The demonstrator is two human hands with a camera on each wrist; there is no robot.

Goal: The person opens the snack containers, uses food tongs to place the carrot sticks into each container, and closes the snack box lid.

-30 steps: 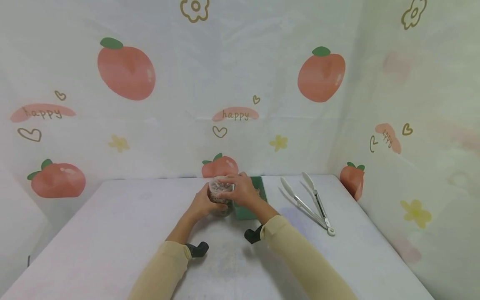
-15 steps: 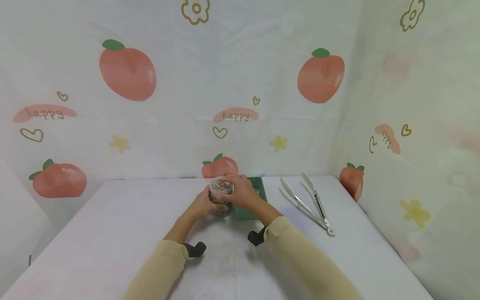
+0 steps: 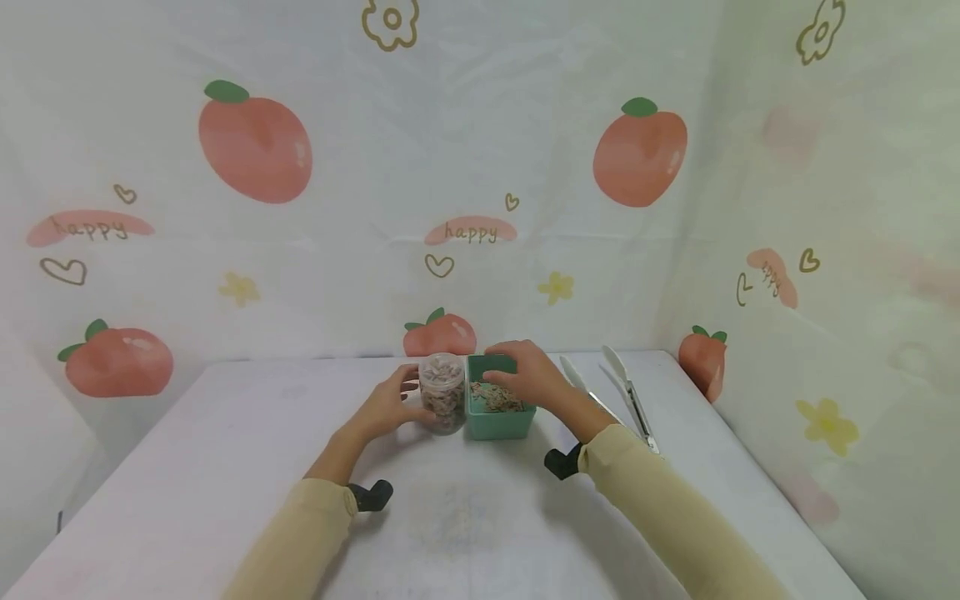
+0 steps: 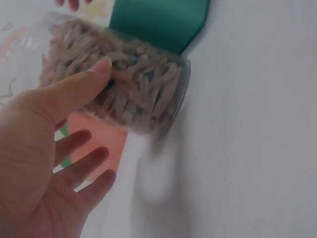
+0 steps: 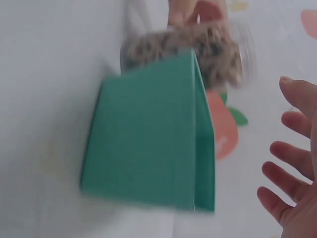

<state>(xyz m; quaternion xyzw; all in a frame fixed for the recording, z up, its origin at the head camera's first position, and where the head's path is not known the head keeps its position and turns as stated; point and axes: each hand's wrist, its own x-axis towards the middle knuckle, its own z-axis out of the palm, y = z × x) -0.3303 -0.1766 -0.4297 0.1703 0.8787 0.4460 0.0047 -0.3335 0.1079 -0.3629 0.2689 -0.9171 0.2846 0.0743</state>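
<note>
A clear round jar, filled with brownish strip-like pieces, stands upright on the table. Beside its left side is my left hand, fingers spread apart; in the left wrist view the thumb overlaps the jar, and whether it touches is unclear. Right of the jar stands a green open-topped box with thin, light-brown bits inside. Over the box's far right rim hovers my right hand, holding nothing, its fingers loosely bent; the right wrist view shows them apart from the box.
A pair of metal tongs with pale tips lies spread on the table to the right, partly hidden by my right arm. Behind the white table hangs a fruit-printed cloth, which also covers the right side.
My right hand has left the jar's top and moved right, over the green box. My left hand has loosened from the jar and drawn slightly left. The jar stays in place.
</note>
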